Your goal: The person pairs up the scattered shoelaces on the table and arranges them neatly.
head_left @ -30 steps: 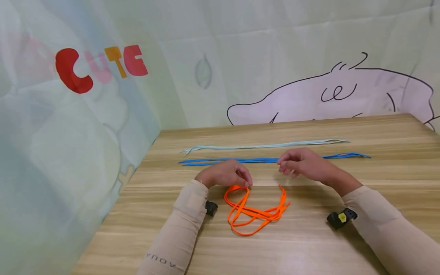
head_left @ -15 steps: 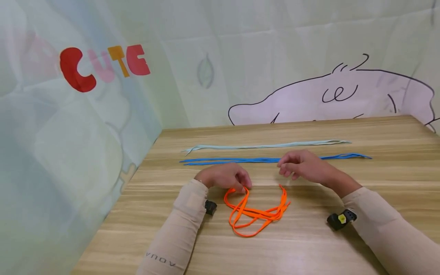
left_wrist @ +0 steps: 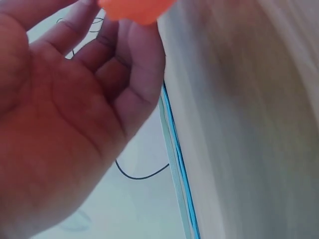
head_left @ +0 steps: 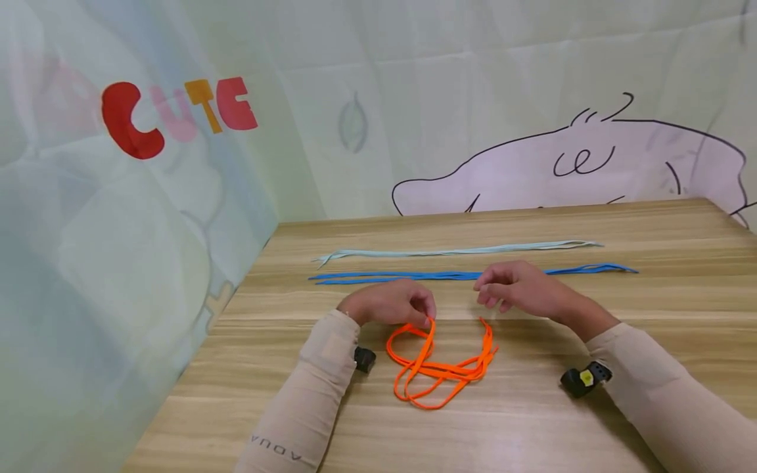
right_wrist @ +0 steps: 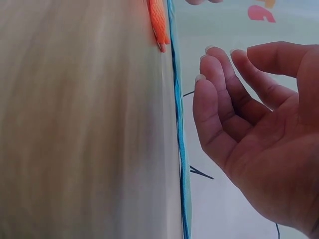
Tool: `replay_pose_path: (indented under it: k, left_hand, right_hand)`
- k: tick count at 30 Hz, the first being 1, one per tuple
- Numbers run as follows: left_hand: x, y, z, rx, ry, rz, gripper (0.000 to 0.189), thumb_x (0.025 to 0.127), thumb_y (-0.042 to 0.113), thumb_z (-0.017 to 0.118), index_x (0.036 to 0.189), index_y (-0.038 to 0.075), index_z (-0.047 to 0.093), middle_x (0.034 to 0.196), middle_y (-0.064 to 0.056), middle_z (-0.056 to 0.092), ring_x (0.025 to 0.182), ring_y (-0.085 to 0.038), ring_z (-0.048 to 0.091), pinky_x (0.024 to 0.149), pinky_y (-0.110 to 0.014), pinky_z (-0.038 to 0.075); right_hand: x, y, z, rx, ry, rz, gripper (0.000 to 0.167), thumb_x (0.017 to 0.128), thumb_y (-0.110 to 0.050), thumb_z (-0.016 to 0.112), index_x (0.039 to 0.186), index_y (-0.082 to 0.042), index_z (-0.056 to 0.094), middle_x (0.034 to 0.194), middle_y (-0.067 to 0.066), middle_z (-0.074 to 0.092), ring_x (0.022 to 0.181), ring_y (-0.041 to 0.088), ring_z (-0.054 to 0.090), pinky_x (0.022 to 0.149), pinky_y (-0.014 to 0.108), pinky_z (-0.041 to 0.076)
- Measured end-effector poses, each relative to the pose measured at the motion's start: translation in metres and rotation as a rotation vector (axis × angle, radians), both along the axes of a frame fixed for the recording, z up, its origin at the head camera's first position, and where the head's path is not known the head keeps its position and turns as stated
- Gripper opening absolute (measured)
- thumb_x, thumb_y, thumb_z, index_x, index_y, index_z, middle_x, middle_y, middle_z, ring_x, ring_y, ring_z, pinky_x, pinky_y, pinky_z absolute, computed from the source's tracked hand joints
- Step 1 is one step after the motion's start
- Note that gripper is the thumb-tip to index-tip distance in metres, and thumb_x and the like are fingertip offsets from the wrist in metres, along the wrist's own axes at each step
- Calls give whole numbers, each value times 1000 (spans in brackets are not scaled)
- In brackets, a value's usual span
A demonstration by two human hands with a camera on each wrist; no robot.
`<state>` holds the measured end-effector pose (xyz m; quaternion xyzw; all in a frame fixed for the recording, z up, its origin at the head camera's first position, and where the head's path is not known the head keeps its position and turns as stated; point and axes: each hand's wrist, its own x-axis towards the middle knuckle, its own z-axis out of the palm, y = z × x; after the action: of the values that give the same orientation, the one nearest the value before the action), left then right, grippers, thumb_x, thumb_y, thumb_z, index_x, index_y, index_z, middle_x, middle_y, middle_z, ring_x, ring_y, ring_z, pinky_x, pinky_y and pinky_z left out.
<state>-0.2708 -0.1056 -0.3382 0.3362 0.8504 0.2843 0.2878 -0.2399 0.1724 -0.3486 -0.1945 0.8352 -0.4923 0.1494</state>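
Note:
A bright orange shoelace [head_left: 446, 372] lies in loose loops on the wooden table, in the middle of the head view. My left hand [head_left: 393, 303] pinches one strand of it between thumb and fingertips, at the far left of the loops. In the left wrist view the orange lace [left_wrist: 137, 9] shows blurred at the fingertips. My right hand [head_left: 520, 289] hovers beyond the loops on the right, fingers loosely curled with nothing between them. One orange lace tip [right_wrist: 158, 30] appears in the right wrist view, apart from that hand.
Blue shoelaces [head_left: 452, 276] stretch straight across the table behind both hands, partly covered by the right one. Farther back, pale mint laces [head_left: 461, 251] run alongside. A printed fabric backdrop [head_left: 331, 177] rises behind the wooden table [head_left: 503, 433].
My left fingers dipped to the orange shoelace, took hold of a strand and raised it slightly, shifting the left loop. The right hand has barely moved.

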Motion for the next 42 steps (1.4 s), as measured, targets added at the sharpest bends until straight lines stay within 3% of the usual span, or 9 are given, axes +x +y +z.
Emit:
replay_pose_path:
  k: [5, 12, 16, 23, 28, 36, 42]
  left_hand:
    - [1, 3, 1, 70, -27, 1, 7, 90, 7, 67, 94, 12, 68, 86, 0, 65, 79, -15, 56, 70, -26, 47]
    - [7, 10, 2, 160, -108, 70, 5, 92, 10, 65, 96, 10, 66, 84, -3, 69, 75, -17, 60, 69, -28, 50]
    - [12, 15, 5, 208, -142, 61, 5, 94, 8, 62, 97, 7, 65, 81, -7, 68, 71, -18, 61, 67, -29, 51]
    - [16, 23, 9, 344, -132, 102, 5, 97, 9, 60, 101, 7, 63, 84, -9, 62, 64, -24, 62, 64, -33, 56]
    - [19, 25, 13, 393, -114, 103, 4, 98, 9, 60, 100, 7, 63, 84, -9, 62, 61, -24, 59, 60, -31, 54]
    - [22, 26, 18, 449, -153, 83, 6, 98, 8, 58, 102, 5, 60, 87, -12, 65, 67, -48, 51, 55, -36, 48]
    - [23, 25, 19, 477, -183, 100, 7, 97, 6, 57, 103, 4, 58, 86, -14, 66, 57, -30, 52, 54, -32, 48]
  right_hand:
    - [1, -3, 0, -3, -2, 16, 25, 102, -17, 57, 117, 2, 63, 101, 12, 70, 93, 26, 63, 78, 37, 56]
    - [6, -12, 0, -19, -16, 66, 29, 103, -23, 59, 114, 2, 66, 101, 13, 70, 92, 27, 63, 79, 39, 56]
    - [9, -16, 2, 0, -12, 102, 30, 103, -28, 58, 112, 0, 68, 99, 12, 70, 91, 29, 64, 79, 41, 56]
    - [11, -21, 3, -8, -14, 171, 20, 104, -23, 56, 105, -8, 70, 96, 12, 68, 90, 34, 62, 79, 43, 55]
    - [13, -22, 7, -40, -13, 212, 19, 104, -20, 55, 102, -7, 69, 94, 13, 68, 90, 35, 62, 78, 43, 55]
    - [18, -20, 13, -103, -51, 263, 20, 103, -14, 52, 100, -4, 70, 97, 15, 69, 95, 42, 63, 81, 46, 56]
    - [21, -20, 15, -155, -82, 303, 20, 101, -16, 54, 102, -6, 72, 99, 17, 70, 96, 47, 62, 83, 51, 54]
